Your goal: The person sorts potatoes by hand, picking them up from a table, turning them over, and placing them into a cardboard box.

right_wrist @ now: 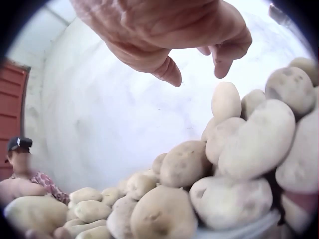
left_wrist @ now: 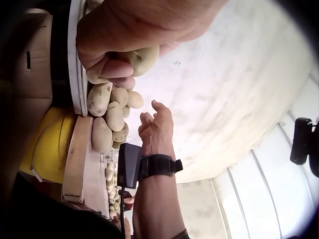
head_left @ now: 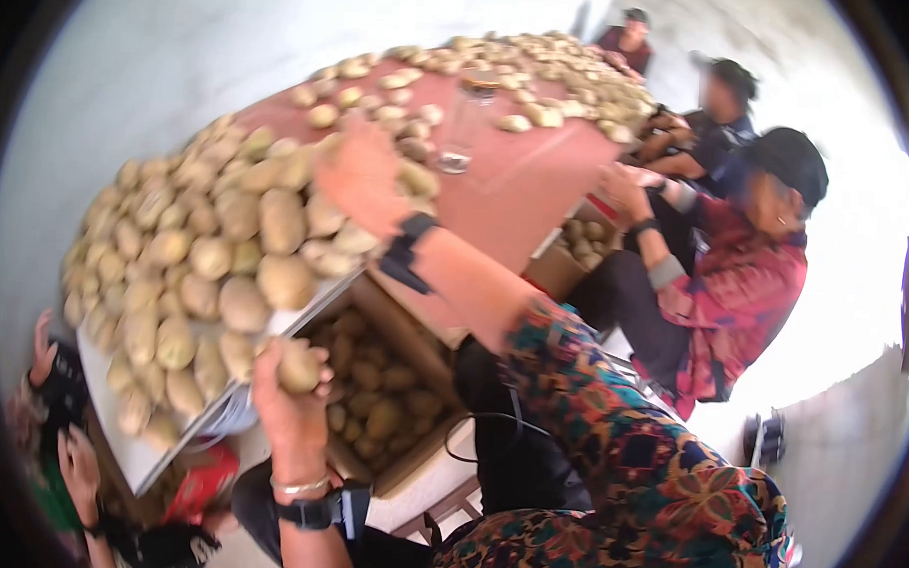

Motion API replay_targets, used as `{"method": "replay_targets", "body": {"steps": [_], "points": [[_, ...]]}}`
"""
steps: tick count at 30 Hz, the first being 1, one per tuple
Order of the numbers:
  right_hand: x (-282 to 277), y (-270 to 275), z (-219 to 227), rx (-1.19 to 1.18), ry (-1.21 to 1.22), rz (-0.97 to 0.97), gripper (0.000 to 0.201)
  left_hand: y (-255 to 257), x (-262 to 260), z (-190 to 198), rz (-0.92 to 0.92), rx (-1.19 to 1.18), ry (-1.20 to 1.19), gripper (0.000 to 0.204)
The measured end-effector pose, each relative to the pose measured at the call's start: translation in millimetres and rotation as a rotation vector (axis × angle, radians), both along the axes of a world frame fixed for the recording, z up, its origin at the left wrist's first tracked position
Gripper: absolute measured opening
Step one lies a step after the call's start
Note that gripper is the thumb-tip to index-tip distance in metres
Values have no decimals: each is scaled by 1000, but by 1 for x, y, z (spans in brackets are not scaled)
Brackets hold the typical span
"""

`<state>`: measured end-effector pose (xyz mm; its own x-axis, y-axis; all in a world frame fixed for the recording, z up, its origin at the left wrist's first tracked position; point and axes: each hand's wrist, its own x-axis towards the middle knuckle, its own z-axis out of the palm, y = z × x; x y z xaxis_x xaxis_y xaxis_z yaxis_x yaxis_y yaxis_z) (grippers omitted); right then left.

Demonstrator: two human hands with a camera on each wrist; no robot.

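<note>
In the head view my left hand (head_left: 292,419) grips a potato (head_left: 299,367) above the front edge of the heap, beside a cardboard box of potatoes. The left wrist view shows the left fingers curled round a potato (left_wrist: 143,60). My right hand (head_left: 363,176) reaches over the potato heap (head_left: 281,221), blurred in the head view. Seen from the right wrist, the right hand (right_wrist: 174,30) hangs above the pile of potatoes (right_wrist: 256,139), thumb and fingers apart, with nothing between them.
The red tabletop (head_left: 508,181) carries a clear jar (head_left: 458,134) and more potatoes at its far end. A cardboard box (head_left: 451,372) stands below the edge. Several people sit along the table's right side; another is at lower left. A yellow bucket (left_wrist: 52,144) shows in the left wrist view.
</note>
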<state>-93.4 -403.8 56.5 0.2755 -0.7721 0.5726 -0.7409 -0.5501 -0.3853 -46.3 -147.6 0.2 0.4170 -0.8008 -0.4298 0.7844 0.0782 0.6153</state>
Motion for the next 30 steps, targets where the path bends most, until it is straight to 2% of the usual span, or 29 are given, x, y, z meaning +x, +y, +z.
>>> {"method": "replay_targets", "body": {"steps": [1,5,7,11,13,14,16,17,19,23,25,26,28,29,30], "points": [[9,10,27,279,29,-15,57,1,-2,6,8,11,8,40],[21,-21,1,238,78,-48,51,-1,-3,12,-5,-17,40,40],[19,-18,8,440,119,94,47,-1,-4,13,14,-5,34,40],[28,-16,-1,350,46,171,43,1,0,13,4,-15,1,41],[28,-1,2,145,-128,229,41,1,0,13,38,14,-51,42],[27,8,4,140,-128,229,41,0,0,14,38,9,-51,42],[17,33,15,104,-396,406,39,-2,-3,16,73,15,-90,43],[10,47,21,101,-395,402,39,-2,-3,16,69,12,-90,43],[-7,75,29,234,-423,617,40,-2,-2,16,48,37,-83,37],[-29,115,7,218,-439,722,44,-2,0,9,23,19,13,36],[-40,133,-1,136,-353,777,45,-1,3,5,-25,-102,135,33],[-47,141,-3,168,-273,794,48,-2,0,8,-26,-103,132,33],[-57,159,-2,165,-239,826,49,-7,-10,18,93,-80,234,33],[-60,164,-5,166,-242,824,49,-7,0,-4,12,-238,283,37],[-64,167,-8,75,-141,866,47,-7,-2,-2,10,-236,281,37]]}}
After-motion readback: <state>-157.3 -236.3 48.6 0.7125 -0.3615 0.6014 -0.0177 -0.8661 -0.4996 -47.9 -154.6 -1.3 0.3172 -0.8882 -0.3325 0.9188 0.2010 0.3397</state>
